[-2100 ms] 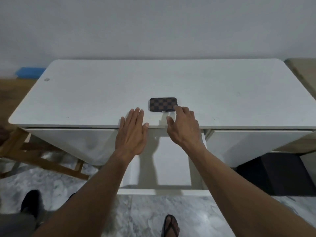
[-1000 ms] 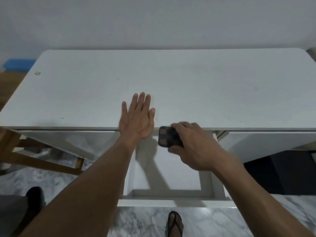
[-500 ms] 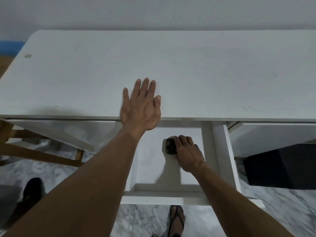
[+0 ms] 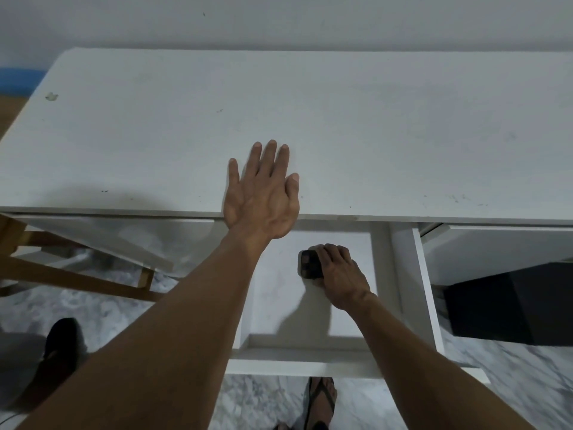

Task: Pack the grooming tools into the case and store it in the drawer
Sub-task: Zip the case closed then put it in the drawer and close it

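A wooden frame (image 4: 77,276) shows under the bench's (image 4: 372,125) left end, above marble floor. The left hand (image 4: 263,193) lies flat, fingers spread and grasping nothing, on the bench top, its heel overhanging the front edge. Below it the drawer (image 4: 310,358) stands pulled out, its white floor mostly bare, with open room left of and in front of the case (image 4: 308,264). The right hand (image 4: 339,276) grips that dark checkered case, low in the drawer toward its right wall. A black box (image 4: 511,305) sits at far right.
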